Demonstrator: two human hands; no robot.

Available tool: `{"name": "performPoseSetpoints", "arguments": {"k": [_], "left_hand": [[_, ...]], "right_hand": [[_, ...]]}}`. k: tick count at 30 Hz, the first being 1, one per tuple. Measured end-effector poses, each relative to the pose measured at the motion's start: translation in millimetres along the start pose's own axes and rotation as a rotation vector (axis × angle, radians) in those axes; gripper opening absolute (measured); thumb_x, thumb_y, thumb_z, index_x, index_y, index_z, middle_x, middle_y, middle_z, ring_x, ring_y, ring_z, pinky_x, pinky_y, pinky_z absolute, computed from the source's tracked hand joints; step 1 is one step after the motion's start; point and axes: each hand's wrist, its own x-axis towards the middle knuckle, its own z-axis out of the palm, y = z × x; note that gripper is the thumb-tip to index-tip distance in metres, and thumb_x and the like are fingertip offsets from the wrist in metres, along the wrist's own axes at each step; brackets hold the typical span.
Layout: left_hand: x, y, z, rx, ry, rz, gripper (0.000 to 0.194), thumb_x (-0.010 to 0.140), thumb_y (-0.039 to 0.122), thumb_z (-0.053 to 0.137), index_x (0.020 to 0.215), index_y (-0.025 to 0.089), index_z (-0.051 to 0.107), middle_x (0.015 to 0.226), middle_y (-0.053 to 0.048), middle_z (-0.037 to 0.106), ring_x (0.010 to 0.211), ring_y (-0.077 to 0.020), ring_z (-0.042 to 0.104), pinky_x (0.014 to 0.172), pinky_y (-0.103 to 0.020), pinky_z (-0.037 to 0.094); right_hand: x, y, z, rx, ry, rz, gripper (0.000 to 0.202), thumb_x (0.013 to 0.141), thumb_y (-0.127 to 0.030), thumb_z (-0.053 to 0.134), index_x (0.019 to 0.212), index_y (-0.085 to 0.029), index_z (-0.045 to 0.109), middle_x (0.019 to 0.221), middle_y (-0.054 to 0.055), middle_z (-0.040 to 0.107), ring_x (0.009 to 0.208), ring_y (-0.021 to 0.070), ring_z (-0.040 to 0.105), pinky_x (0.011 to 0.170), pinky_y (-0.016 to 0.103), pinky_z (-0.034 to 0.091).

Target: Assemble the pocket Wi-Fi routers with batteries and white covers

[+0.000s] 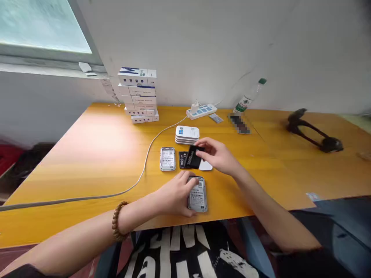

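My right hand [218, 155] pinches a black flat battery [192, 158] marked 3000mAh, held tilted over the table. Beneath it, partly covered, lies another black battery [181, 159], and a white cover [206, 166] pokes out below my right fingers. My left hand [178, 193] grips the left side of a white handheld device [198, 199] whose open back shows a printed label; it rests near the table's front edge. A second open-backed device [167, 159] lies farther left, touched by neither hand. Behind the batteries is a stack of white devices [187, 133].
A white cable [145, 164] runs from a plug on the power strip [202, 111] across the table's left half. Stacked white boxes [139, 96] stand against the wall. Toward the right are a plastic bottle [246, 101], a blurred-out flat object [239, 123] and a black headset-like object [313, 133].
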Motion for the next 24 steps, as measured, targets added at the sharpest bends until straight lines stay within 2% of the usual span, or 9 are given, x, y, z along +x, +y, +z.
{"name": "performPoseSetpoints", "arguments": {"k": [4,7,10,12,14,16,19,24], "left_hand": [[0.6,4.3,-9.1,-0.033,-0.057,0.136,0.081,0.067,0.047,0.09,0.132,0.016,0.054,0.134,-0.021,0.057,0.117,-0.0393,0.061,0.101,-0.054,0.058],[0.6,-1.1,-37.3,-0.081,-0.029,0.179,0.078,0.07,0.043,0.089,0.135,0.02,0.052,0.14,-0.02,0.055,0.126,-0.0402,0.058,0.106,-0.054,0.056],[-1.7,-18.4,-79.0,-0.105,0.09,0.033,0.082,0.072,0.037,0.088,0.141,0.026,0.046,0.144,-0.017,0.054,0.137,-0.0408,0.053,0.112,-0.057,0.052],[-5.0,-35.9,-102.7,-0.091,0.147,-0.13,0.081,0.071,0.039,0.088,0.14,0.028,0.046,0.136,-0.014,0.059,0.131,-0.0402,0.058,0.109,-0.059,0.053],[-9.4,-55.9,-115.7,-0.081,0.167,-0.239,0.082,0.07,0.045,0.09,0.138,0.028,0.046,0.138,-0.014,0.059,0.131,-0.0405,0.059,0.109,-0.061,0.053],[-14.7,-75.3,-117.0,-0.1,0.167,-0.295,0.085,0.068,0.05,0.091,0.137,0.027,0.047,0.14,-0.014,0.057,0.133,-0.0402,0.058,0.112,-0.062,0.051],[-22.6,-97.0,-106.0,-0.141,0.154,-0.35,0.085,0.069,0.052,0.091,0.137,0.027,0.046,0.143,-0.015,0.056,0.135,-0.0398,0.058,0.112,-0.061,0.051],[-27.8,-105.3,-92.2,-0.16,0.145,-0.333,0.084,0.071,0.048,0.09,0.14,0.027,0.045,0.145,-0.014,0.057,0.138,-0.0383,0.057,0.115,-0.06,0.049]], "right_hand": [[36.7,33.8,23.8,-0.132,-0.105,0.106,0.015,0.086,-0.018,0.071,0.1,-0.02,0.076,0.1,0.005,0.079,0.089,0.0217,0.074,0.089,0.04,0.06],[42.5,45.0,28.1,-0.293,-0.142,0.101,0.019,0.09,-0.017,0.069,0.106,-0.018,0.078,0.104,0.008,0.08,0.093,0.0241,0.074,0.092,0.043,0.06],[36.5,45.1,24.2,-0.436,-0.14,-0.001,0.025,0.092,-0.021,0.07,0.116,-0.017,0.078,0.122,0.014,0.075,0.112,0.0294,0.071,0.103,0.048,0.056],[31.8,42.8,21.4,-0.489,-0.213,-0.042,0.038,0.09,-0.029,0.076,0.126,-0.019,0.075,0.135,0.016,0.069,0.126,0.0338,0.065,0.11,0.052,0.052],[28.3,40.7,20.3,-0.526,-0.323,-0.053,0.058,0.083,-0.036,0.085,0.137,-0.021,0.07,0.144,0.017,0.063,0.136,0.0377,0.058,0.114,0.055,0.049],[26.2,39.4,20.7,-0.56,-0.4,-0.058,0.075,0.076,-0.038,0.09,0.145,-0.022,0.064,0.148,0.017,0.06,0.14,0.0396,0.053,0.115,0.057,0.047],[24.6,38.3,22.2,-0.587,-0.437,-0.074,0.079,0.077,-0.032,0.088,0.15,-0.024,0.059,0.146,0.017,0.06,0.138,0.0387,0.054,0.114,0.057,0.048],[23.4,34.7,23.2,-0.581,-0.457,-0.084,0.075,0.083,-0.031,0.082,0.153,-0.025,0.055,0.148,0.016,0.058,0.139,0.0375,0.052,0.116,0.057,0.046]]}}
